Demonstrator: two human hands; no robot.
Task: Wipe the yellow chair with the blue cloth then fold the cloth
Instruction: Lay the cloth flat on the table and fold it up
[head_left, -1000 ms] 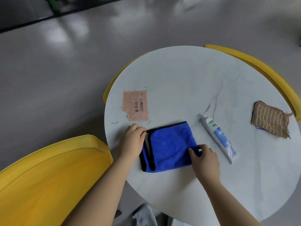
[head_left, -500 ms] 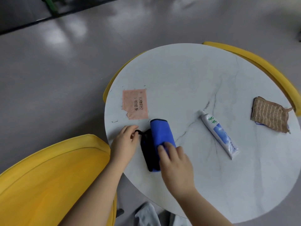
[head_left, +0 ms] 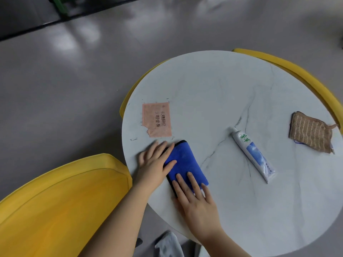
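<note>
Far to the left of your left hand, a yellow chair [head_left: 55,201] fills the lower corner, its seat bare. Your left hand [head_left: 154,164] lies flat on the round white table [head_left: 222,86], with fingers spread and straight and the thumb resting across the left side of the blue cloth [head_left: 183,160]. Just beyond its fingertips, a pink label [head_left: 156,119] is stuck to the tabletop.

The cloth sits between your two hands as a narrow blue rectangle, with dark trim showing along its left edge. Your right hand [head_left: 194,199] presses on its near end, fingers straight and slightly apart, pinching nothing.

A second ago the cloth lay much wider, with one hand at each end. Half a second ago your right hand was carrying the right half over toward the left. Now that half is down and both hands are flattening it. This fold looks finished, so the task seems near its end unless another fold is wanted.

To the right of your right hand, apart from it, lies a toothpaste tube [head_left: 252,154]. Farther right is a brown striped cloth [head_left: 311,132].
</note>
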